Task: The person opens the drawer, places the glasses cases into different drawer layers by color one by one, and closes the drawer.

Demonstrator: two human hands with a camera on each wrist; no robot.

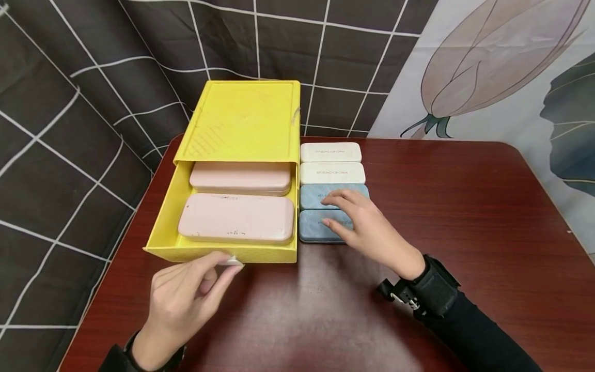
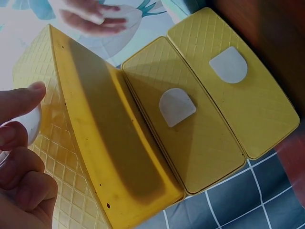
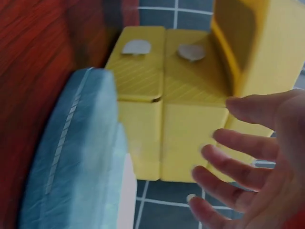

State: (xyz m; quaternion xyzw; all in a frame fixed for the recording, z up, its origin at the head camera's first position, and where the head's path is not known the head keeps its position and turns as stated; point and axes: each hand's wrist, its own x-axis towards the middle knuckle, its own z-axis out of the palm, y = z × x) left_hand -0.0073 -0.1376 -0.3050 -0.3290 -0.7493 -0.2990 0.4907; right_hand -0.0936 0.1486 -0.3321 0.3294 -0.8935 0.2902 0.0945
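Note:
A yellow drawer (image 1: 267, 253) stands pulled out of the top of a yellow drawer cabinet (image 1: 246, 119). Thumb and finger of my left hand (image 1: 188, 294) pinch its white pull tab (image 1: 231, 261); in the left wrist view fingers hide part of the tab. Two pink cases (image 1: 236, 218), shaped like glasses cases, lie one behind the other inside. My right hand (image 1: 367, 225) hovers with spread, slightly bent fingers over two light blue cases (image 1: 310, 227) lined up right of the drawer. In the right wrist view its palm holds nothing.
Two white cases (image 1: 330, 152) continue the row behind the blue ones. Two lower drawers (image 2: 228, 109) with white tabs are closed. A dark checked cloth (image 1: 223, 41) hangs close behind and left of the reddish-brown table (image 1: 465, 206). Behind the right side hangs a flower-patterned cloth (image 1: 502, 67).

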